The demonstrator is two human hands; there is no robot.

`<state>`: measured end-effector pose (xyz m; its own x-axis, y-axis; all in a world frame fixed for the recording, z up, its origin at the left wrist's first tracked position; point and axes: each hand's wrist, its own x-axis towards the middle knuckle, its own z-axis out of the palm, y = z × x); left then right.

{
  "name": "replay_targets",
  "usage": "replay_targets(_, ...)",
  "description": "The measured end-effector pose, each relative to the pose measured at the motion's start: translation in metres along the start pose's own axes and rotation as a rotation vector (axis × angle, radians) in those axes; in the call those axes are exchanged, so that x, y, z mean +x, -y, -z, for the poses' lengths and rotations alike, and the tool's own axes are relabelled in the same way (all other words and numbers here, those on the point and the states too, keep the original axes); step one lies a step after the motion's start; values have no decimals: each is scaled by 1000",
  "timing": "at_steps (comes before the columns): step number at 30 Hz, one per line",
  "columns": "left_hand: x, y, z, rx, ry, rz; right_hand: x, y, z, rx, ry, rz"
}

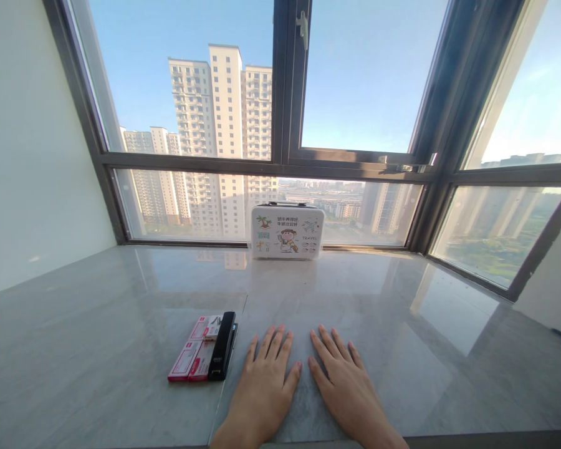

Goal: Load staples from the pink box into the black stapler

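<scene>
My left hand point(265, 380) lies flat on the grey marble sill point(98, 324), palm down, fingers stretched forward and holding nothing. My right hand point(343, 380) lies flat beside it in the same way, thumbs almost touching. Just left of my left hand a black stapler point(223, 347) lies lengthwise, resting against red and white staple boxes point(194, 355). Farther back, upright against the window, stands a small white tin case point(287, 232) with cartoon travel pictures and a handle on top.
A dark-framed window point(287, 163) runs along the back and angles round on the right. A white wall point(28, 156) closes the left side. The sill's front edge point(472, 439) runs just below my wrists.
</scene>
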<state>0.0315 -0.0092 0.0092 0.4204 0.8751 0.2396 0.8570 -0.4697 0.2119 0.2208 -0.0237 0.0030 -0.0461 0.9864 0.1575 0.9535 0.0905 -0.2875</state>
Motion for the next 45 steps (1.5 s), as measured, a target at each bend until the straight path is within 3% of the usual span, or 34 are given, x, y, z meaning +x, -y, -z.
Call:
replay_targets(41, 3, 0, -1, 8, 10, 8, -4, -5, -1, 41, 2, 10)
replay_targets(45, 3, 0, 2, 9, 11, -7, 6, -1, 3, 90, 12, -46)
